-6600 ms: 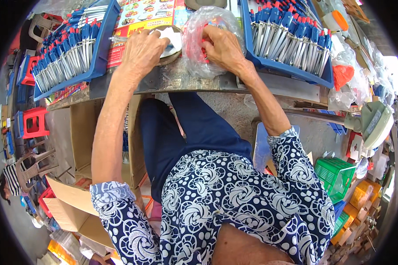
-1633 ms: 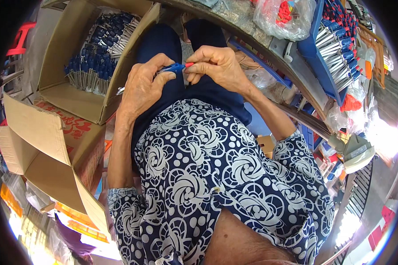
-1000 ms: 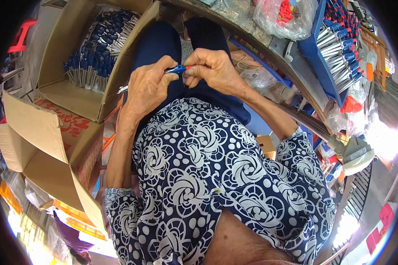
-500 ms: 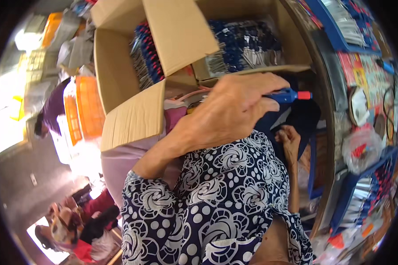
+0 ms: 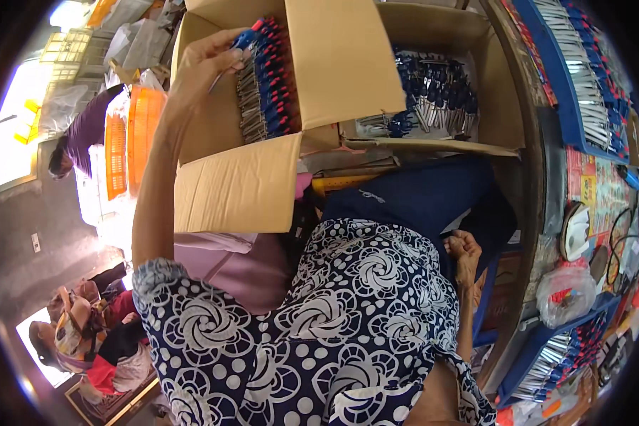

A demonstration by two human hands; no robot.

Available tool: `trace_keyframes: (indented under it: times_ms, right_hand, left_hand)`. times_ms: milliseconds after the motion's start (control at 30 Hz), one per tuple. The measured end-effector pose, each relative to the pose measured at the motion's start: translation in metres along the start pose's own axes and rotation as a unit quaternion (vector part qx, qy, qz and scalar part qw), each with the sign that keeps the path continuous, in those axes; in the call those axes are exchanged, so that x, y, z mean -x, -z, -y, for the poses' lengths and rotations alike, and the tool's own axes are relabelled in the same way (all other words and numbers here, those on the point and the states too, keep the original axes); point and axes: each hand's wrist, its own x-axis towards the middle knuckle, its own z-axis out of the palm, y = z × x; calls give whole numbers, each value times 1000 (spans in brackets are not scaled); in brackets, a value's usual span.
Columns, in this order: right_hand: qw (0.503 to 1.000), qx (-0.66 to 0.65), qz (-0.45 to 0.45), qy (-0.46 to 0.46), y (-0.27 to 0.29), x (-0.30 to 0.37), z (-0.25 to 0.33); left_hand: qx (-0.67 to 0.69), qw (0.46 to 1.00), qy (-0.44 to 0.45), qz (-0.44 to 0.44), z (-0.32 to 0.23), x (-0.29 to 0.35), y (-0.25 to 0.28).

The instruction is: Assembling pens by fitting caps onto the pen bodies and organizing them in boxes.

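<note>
The tool [image 5: 244, 38] was out beyond your right hand [image 5: 464, 247], which was curled near your trousers [image 5: 419, 186], its grip impossible to tell. Your outstretched left hand [image 5: 207, 57] pinched it over the carton [image 5: 207, 128], its shaft [image 5: 216, 82] partly hidden, contact with the packed tools [image 5: 270, 85] unclear.

A small workshop, it seems, where one kind of article is kept in large quantity.
An open cardboard box [image 5: 344, 64] contains rows of slim metal articles [image 5: 268, 85] with blue bodies and red ends; a second box [image 5: 440, 25] beside it holds more blue and metallic ones. At the right, the surface [image 5: 549, 238] carries blue trays [image 5: 555, 64] filled with similar articles, and a clear plastic bag [image 5: 566, 297] with small red parts. At the left there are orange plastic crates [image 5: 143, 131], a grey wall [image 5: 21, 213] and another person [image 5: 85, 135] near the crates.
</note>
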Motion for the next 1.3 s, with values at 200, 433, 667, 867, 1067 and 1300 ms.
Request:
trace_keyframes:
  times_ms: [200, 433, 667, 867, 1067, 1300]
  right_hand:
    - [999, 30, -15, -41, -6, 4, 9]
    - [994, 42, -37, -92, -11, 1, 21]
    - [992, 56, -40, -107, -10, -3, 19]
    - [991, 72, -45, -103, -12, -1, 19]
    - [994, 37, -51, -92, -8, 4, 13]
    - [993, 43, -51, -98, -7, 1, 12]
  left_hand:
    - [-68, 991, 54, 100, 99, -22, 17]
    - [-137, 982, 66, 111, 173, -22, 14]
    - [-278, 952, 28, 127, 182, -10, -1]
    - [-244, 964, -33, 97, 198, -6, -6]
    - [-308, 947, -43, 85, 197, -5, -8]
    - [-256, 963, -35, 83, 204, -4, -5]
